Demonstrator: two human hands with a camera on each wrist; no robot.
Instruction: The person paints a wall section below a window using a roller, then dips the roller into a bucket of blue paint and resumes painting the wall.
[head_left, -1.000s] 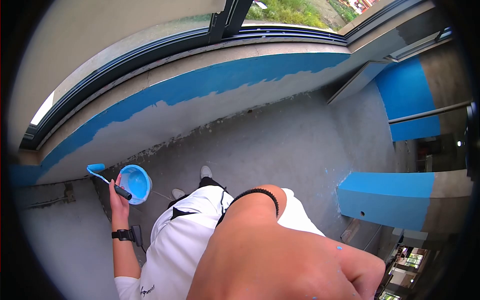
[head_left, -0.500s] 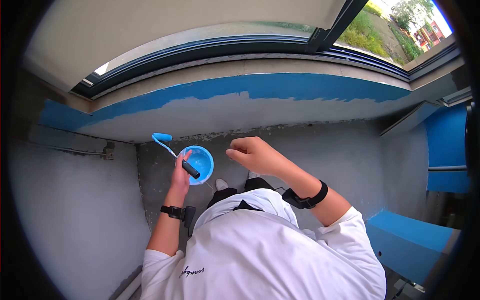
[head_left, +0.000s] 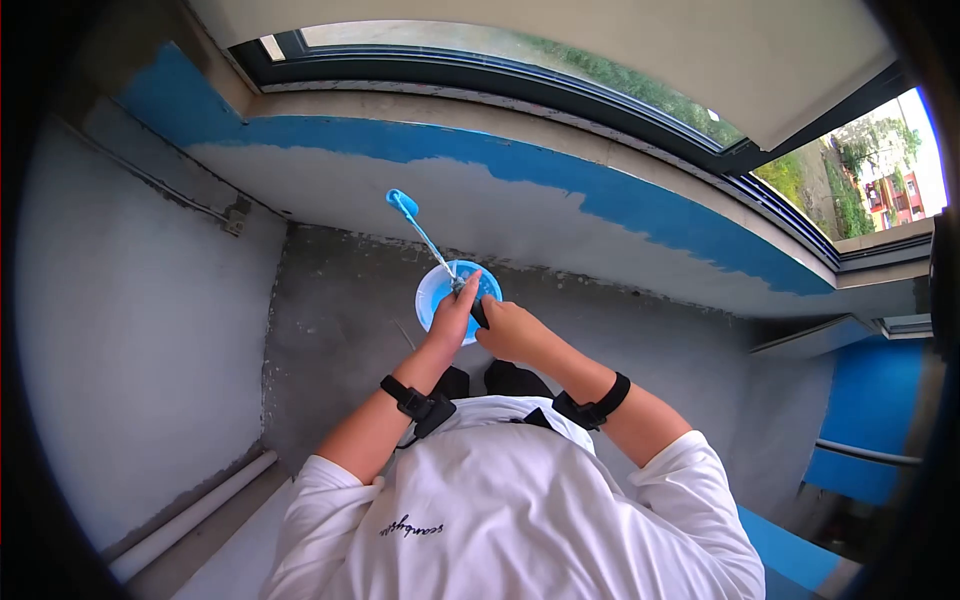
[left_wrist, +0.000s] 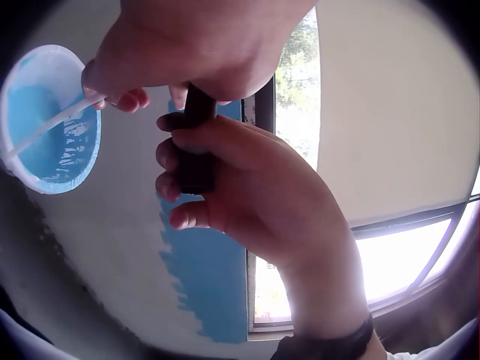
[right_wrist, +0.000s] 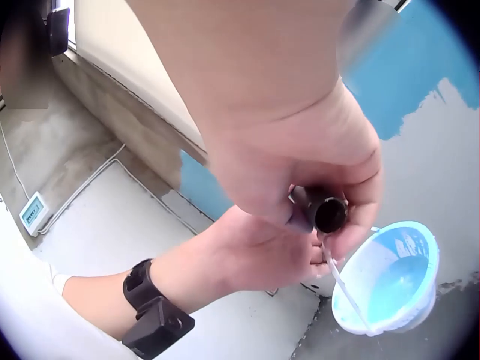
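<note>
My right hand [head_left: 512, 332] has its fingers wrapped round the black handle [left_wrist: 196, 154] of a paint roller. The roller's blue-coated head [head_left: 402, 204] points away toward the wall, on a paint-streaked frame [head_left: 428, 242]. Close beside it, my left hand [head_left: 452, 318] holds the thin white bail [right_wrist: 347, 291] of a bucket, and the upper part of the roller handle passes at that hand. Below both hands hangs the white bucket [head_left: 428, 292], tilted, with light blue paint inside. The right wrist view shows the hollow end of the handle [right_wrist: 330, 215] sticking out of the right fist.
Ahead is a low wall, blue [head_left: 400, 140] along the top and grey-white [head_left: 340, 180] beneath, under a window with a blind [head_left: 640, 50]. A white pipe [head_left: 195, 515] lies by the left wall [head_left: 150, 330]. A board [head_left: 815, 335] leans at the right.
My right hand has come down from above my body to the roller handle, meeting the left hand. The view has turned left, and the bucket and roller now sit nearer the middle.
</note>
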